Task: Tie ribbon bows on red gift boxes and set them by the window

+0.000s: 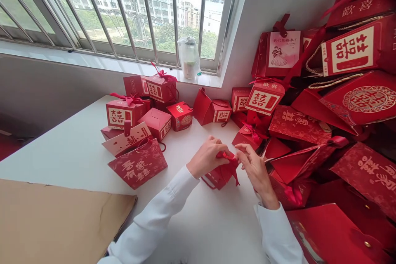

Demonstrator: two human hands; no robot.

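A small red gift box (218,177) stands on the white table between my hands, with a cord handle at its left side. On its top is a red ribbon (228,167) tied into a bow or loops. My left hand (208,156) reaches over the box, its fingers closed on the ribbon's left part. From the right, my right hand (254,168) pinches at the ribbon's right side with thumb and forefinger. The exact grip of the fingertips is partly hidden by the ribbon and hands.
Several red boxes (154,121) stand at the table's back left. A large heap of red boxes and bags (300,126) crowds the right side. Cardboard (62,218) lies at the front left. A bagged cup (189,60) sits on the sill of the barred window.
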